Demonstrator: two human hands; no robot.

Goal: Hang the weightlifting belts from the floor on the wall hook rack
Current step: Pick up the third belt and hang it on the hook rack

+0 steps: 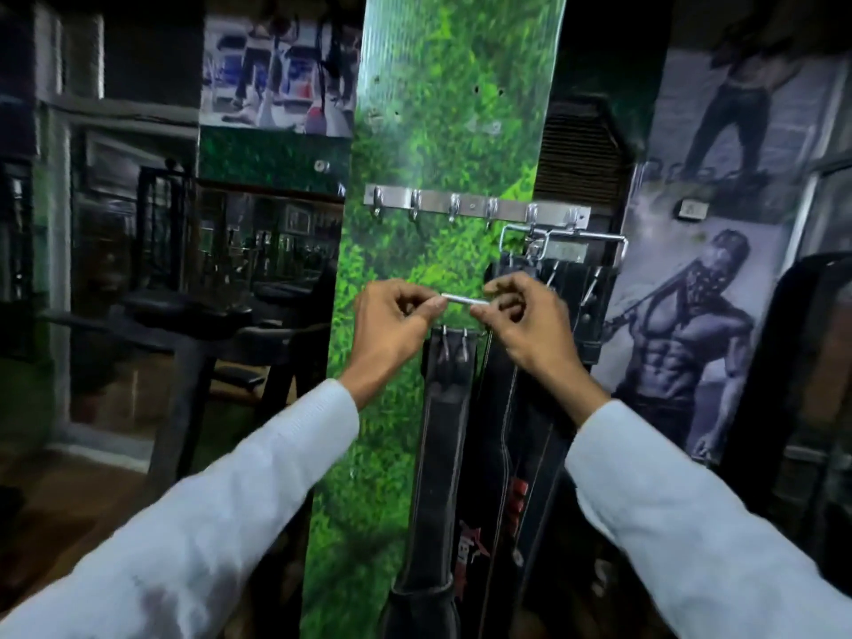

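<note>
**Belt buckle held up below hook rack, ready to hook on**

Left hand [396, 311] and right hand [521, 311] each pinch one end of the buckle bar [462, 300] of a black weightlifting belt [438, 454]. The bar is level and the belt hangs straight down from it in front of the green leaf-print pillar [442, 108]. Steel hook rack [475, 208] sits at 12 o'clock from the hands, near but apart. Another belt's chrome buckle [562, 239] is already hung at the rack's right end, about 1 o'clock from the hands; its strap drops behind the right hand.

To do it well, probably:
- raise the bar above a free hook toward the left or middle of the rack
- keep it level so the frame opening faces the hook tip
- lower it until the hook takes the weight
- release only once seated, since the heavy strap could pull it off

Keep clear of the hung belt.
</note>
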